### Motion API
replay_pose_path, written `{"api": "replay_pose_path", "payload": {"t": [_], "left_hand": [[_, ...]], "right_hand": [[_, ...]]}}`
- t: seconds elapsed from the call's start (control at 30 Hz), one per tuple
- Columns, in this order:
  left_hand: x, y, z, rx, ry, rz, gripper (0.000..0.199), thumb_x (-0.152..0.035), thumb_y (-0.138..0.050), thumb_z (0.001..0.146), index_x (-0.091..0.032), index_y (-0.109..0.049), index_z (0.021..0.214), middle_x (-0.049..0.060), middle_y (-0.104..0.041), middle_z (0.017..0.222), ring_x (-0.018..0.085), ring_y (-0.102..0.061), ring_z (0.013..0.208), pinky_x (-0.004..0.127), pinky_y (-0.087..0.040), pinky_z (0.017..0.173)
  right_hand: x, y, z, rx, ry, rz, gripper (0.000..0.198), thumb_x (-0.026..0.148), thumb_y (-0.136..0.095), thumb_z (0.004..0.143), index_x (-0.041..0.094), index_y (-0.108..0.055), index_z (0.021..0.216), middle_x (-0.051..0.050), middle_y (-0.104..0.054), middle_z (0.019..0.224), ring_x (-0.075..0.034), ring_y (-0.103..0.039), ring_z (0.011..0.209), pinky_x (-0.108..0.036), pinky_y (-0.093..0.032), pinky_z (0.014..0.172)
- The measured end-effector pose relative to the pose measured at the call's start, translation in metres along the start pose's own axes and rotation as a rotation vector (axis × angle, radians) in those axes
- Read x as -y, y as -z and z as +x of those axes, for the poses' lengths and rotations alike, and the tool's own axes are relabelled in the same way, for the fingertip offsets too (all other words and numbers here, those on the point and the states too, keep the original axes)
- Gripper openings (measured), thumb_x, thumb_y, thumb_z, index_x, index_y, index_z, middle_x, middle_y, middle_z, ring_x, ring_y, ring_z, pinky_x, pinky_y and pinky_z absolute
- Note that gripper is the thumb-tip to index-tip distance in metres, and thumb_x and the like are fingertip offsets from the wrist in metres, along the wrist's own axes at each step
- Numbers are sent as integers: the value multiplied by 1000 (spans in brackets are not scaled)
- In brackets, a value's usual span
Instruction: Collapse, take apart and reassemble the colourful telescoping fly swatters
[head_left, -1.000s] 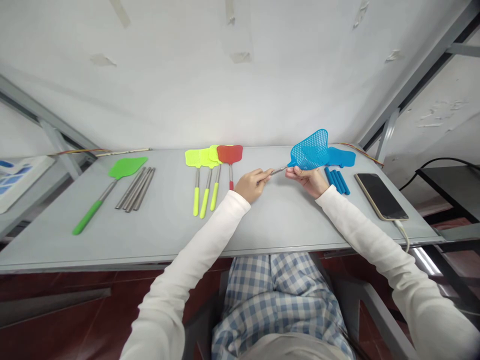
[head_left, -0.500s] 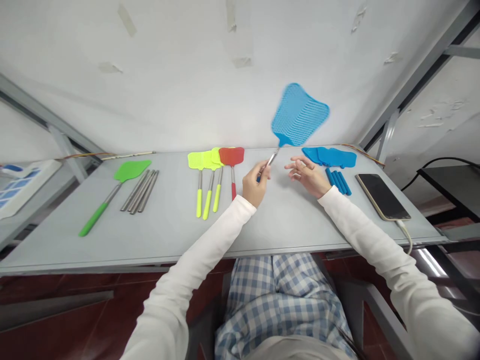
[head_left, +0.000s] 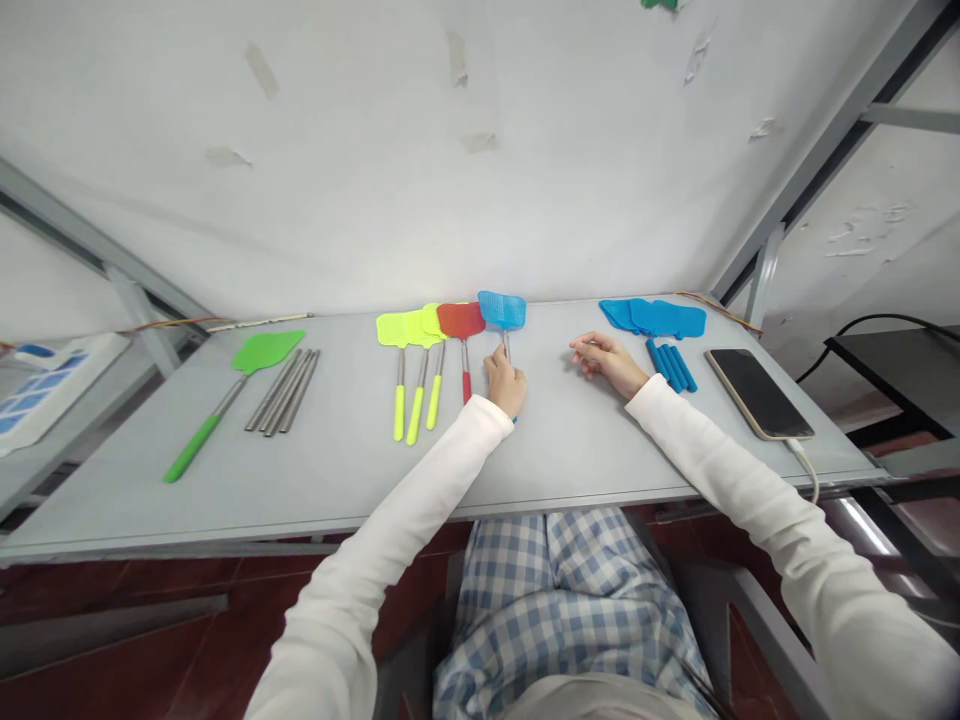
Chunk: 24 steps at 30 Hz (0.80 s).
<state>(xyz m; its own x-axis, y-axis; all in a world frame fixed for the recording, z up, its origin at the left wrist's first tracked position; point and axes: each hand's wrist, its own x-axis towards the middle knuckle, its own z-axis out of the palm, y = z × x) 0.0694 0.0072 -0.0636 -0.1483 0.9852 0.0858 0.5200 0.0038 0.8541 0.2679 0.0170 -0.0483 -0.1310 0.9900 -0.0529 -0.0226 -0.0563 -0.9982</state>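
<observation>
My left hand (head_left: pixel 505 383) is closed around the shaft of a blue fly swatter (head_left: pixel 503 309), which lies on the table with its head toward the wall. Directly left of it is a red fly swatter (head_left: pixel 460 320), its head touching or slightly under the blue one. Several yellow fly swatters (head_left: pixel 400 328) lie side by side further left, heads overlapping. My right hand (head_left: pixel 609 362) rests near the tabletop with its fingers loosely apart and nothing in them. Beyond it lie loose blue swatter heads (head_left: pixel 654 317) and several blue handle grips (head_left: pixel 671 366).
On the left of the grey table (head_left: pixel 337 460) are a green fly swatter (head_left: pixel 266 350) and several metal tubes (head_left: pixel 283 392). A phone (head_left: pixel 759 393) with a cable (head_left: pixel 804 466) lies at the right. The white wall (head_left: pixel 360 180) bounds the back.
My left hand has lowered the blue fly swatter from the air onto the table, moving it left beside the red one. My right hand stays nearly where it was, fingers a little more relaxed.
</observation>
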Motion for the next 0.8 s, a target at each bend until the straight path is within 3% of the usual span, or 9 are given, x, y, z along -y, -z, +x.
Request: {"api": "replay_pose_path", "payload": {"t": [0.17,0.27,0.33,0.43,0.53,0.63,0.73,0.8], "left_hand": [[-3,2,-9,-54,-48,320,77,2,-46,70,-6,-35,145,25,-35,144,33,-38,135,49,-29,112],[-5,9,-15,-1,-58,561,66,-1,-44,75,-13,-46,139,22,-35,149,36,-41,132,53,-34,106],[-6,16,-18,38,-76,674,56,-3,-41,79,-14,-54,133,20,-39,148,35,-42,131,52,-36,104],[-6,31,-19,-12,-120,753,48,-9,-36,86,-13,-59,128,19,-41,148,35,-41,131,50,-34,105],[-3,58,-19,-92,-172,748,45,-20,-35,92,-15,-58,130,18,-43,145,35,-42,131,51,-35,105],[9,100,-12,-158,-88,735,44,-23,-38,91,-15,-57,130,21,-43,142,37,-46,126,53,-36,102],[39,148,2,-308,123,684,44,-15,-38,87,-8,-53,127,27,-38,144,41,-43,126,58,-34,101],[66,176,12,-360,173,529,46,-9,-32,86,-7,-43,131,27,-38,142,39,-39,129,58,-33,99]], "right_hand": [[-4,1,3,3,-3,-28,45,52,-76,61,20,-57,85,0,-63,72,-8,-49,51,-25,-39,49],[-8,4,7,1,55,-143,39,53,-69,68,21,-55,86,-1,-62,72,-11,-47,53,-27,-40,51],[-9,8,8,-62,179,-367,29,48,-61,76,21,-55,85,-3,-62,74,-14,-50,59,-29,-43,59],[-7,19,8,-274,375,-885,18,33,-48,85,19,-59,87,-9,-64,83,-21,-56,81,-37,-44,79],[-7,33,6,-511,290,-1280,26,26,-42,87,13,-63,94,-18,-63,98,-31,-52,101,-45,-39,86],[-11,45,4,-660,93,-1430,31,27,-43,87,7,-63,101,-26,-57,112,-38,-47,108,-50,-38,85],[-17,52,6,-661,57,-1471,32,25,-44,86,6,-63,103,-27,-56,113,-39,-47,107,-52,-36,84],[-19,53,8,-609,94,-1461,31,24,-43,85,8,-64,101,-26,-58,108,-38,-48,104,-52,-36,84]]}}
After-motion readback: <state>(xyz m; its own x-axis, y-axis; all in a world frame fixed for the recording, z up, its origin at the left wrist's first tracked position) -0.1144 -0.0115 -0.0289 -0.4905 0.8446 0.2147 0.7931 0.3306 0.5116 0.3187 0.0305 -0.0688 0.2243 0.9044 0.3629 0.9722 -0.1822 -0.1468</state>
